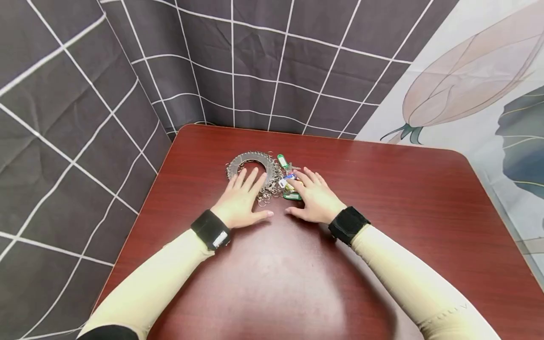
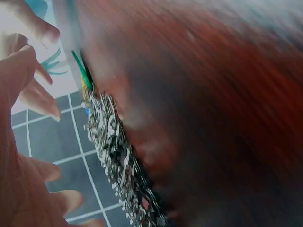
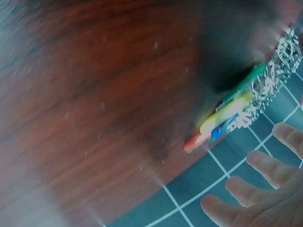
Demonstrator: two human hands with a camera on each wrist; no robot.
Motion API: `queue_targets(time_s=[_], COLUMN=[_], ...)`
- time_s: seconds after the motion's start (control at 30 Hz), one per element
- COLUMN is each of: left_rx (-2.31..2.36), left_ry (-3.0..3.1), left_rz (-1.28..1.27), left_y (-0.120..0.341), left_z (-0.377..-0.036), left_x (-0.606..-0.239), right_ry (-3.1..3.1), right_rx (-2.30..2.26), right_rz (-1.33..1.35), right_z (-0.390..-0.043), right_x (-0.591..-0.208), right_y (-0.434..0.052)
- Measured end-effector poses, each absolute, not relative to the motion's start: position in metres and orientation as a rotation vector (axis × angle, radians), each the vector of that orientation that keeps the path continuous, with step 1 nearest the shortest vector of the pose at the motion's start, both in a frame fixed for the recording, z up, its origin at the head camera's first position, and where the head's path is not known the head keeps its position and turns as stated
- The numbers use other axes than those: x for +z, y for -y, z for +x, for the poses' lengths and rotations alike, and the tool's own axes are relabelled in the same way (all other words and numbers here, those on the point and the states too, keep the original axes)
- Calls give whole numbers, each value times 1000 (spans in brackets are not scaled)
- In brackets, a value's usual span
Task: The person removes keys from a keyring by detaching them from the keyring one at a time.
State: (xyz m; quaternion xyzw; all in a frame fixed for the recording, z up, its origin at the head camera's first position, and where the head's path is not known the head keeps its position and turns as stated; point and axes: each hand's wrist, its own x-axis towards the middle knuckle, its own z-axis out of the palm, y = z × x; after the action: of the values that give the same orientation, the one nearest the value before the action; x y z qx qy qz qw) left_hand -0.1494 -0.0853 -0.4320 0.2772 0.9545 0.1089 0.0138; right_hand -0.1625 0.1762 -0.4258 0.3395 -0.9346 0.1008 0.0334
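Fingers (image 1: 248,180) of our left hand (image 1: 241,202) lie straight across the ring of metal key rings (image 1: 250,163); our right hand (image 1: 316,198), fingers also flat and gripping nothing, rests beside the coloured key tags (image 1: 287,182) on the red-brown worktop (image 1: 403,198).

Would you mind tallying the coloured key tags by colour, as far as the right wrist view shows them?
Green key tags: 1
Yellow key tags: 1
Blue key tags: 1
Red key tags: 1
Total: 4 in that view. They lie against the pile of metal key rings; others may be hidden under the right hand.
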Motion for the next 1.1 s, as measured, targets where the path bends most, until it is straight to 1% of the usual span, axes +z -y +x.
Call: queue_targets(time_s=[0.2, 0.67, 1.1], left_rx=[355, 271, 367], left_ry=[-2916, -2978, -2972], left_rz=[902, 1006, 980], left_y=[74, 64, 61], left_z=[-152, -160, -163], left_x=[-431, -430, -431], right_ry=[2876, 2856, 2765], right_rx=[299, 255, 304], right_rz=[1044, 1024, 1045], right_z=[-164, -170, -175], right_x=[-432, -436, -444], right_y=[-167, -151, -149])
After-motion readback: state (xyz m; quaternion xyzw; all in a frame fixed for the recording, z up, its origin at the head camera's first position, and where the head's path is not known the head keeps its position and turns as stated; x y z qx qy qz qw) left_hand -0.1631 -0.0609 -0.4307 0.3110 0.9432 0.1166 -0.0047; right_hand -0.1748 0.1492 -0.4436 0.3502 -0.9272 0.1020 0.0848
